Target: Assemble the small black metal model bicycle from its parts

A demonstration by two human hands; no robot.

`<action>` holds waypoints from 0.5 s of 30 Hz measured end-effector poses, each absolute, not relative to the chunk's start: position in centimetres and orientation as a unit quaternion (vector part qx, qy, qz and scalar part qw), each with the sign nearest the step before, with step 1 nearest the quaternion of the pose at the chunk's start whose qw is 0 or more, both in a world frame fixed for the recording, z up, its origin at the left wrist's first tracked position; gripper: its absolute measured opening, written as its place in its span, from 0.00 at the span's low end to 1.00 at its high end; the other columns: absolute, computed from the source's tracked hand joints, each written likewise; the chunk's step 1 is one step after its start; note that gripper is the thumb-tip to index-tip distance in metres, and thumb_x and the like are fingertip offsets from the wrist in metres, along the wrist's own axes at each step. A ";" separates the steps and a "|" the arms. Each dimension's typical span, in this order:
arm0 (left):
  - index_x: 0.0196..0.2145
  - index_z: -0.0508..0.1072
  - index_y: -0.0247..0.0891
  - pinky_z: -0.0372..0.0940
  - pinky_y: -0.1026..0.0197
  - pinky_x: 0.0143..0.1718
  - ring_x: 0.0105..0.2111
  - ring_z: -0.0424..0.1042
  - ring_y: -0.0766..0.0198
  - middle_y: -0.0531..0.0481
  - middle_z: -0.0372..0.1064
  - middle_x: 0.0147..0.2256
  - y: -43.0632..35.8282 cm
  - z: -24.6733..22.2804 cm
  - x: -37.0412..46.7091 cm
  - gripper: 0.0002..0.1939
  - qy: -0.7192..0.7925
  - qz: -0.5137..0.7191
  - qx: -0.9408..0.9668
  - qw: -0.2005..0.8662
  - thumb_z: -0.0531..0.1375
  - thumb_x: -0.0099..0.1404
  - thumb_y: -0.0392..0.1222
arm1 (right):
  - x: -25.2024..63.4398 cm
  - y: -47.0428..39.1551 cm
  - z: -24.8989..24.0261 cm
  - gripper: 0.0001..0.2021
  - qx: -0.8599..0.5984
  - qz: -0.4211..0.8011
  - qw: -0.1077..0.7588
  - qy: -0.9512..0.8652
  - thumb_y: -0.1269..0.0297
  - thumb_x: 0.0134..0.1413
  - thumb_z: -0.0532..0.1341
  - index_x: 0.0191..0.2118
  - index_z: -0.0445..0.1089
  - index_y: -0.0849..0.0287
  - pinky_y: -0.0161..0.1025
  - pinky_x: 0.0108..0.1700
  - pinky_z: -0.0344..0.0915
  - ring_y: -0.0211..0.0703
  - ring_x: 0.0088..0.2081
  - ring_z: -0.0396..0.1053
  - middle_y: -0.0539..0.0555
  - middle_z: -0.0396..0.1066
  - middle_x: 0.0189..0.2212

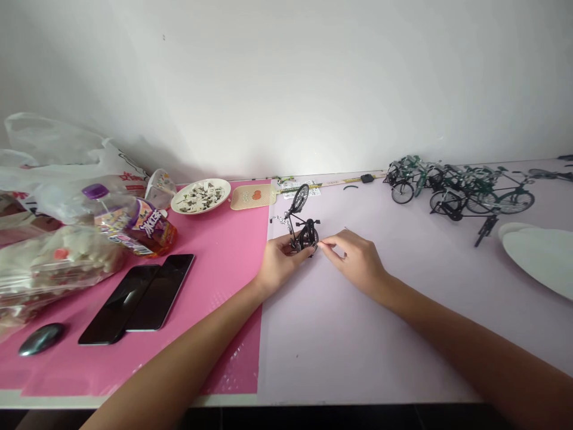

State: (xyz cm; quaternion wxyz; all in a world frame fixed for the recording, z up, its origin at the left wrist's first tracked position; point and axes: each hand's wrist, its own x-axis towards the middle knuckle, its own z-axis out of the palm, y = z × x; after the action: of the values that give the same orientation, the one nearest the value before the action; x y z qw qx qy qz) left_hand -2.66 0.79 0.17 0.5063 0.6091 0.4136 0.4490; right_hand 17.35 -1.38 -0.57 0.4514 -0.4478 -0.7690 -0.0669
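A small black model bicycle (pixel 298 225) is tipped up at the middle of the table, one wheel raised toward the wall. My left hand (pixel 283 261) grips its lower end, thumb along the near wheel. Just to the right, my right hand (pixel 351 254) pinches with thumb and forefinger close against that same wheel. Whatever may be between those fingertips is too small to name. The left fingers partly hide the bicycle's lower end.
Several model bicycles (pixel 465 188) crowd the back right, near white plates (pixel 541 254). A plate of small parts (pixel 201 196), a beige tray (pixel 253 197), a drink bottle (pixel 134 224), two phones (pixel 159 292), a mouse (pixel 41 339) and plastic bags (pixel 58 179) lie left.
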 end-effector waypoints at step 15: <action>0.49 0.83 0.33 0.72 0.60 0.39 0.36 0.79 0.59 0.44 0.83 0.41 0.5 0.3 -2.5 0.23 0.391 0.444 0.619 0.517 0.73 0.59 0.48 | 17.2 -2.0 -0.4 0.20 -0.501 0.066 0.398 -0.765 0.54 0.71 0.55 0.25 0.60 0.55 0.37 0.29 0.56 0.37 0.23 0.61 0.48 0.65 0.21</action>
State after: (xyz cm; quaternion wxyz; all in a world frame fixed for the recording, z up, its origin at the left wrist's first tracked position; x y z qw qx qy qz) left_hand -2.53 0.53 0.32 0.5170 0.6185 0.3910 0.4442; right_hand 17.23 -2.01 -0.37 0.3985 -0.5013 -0.7652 0.0664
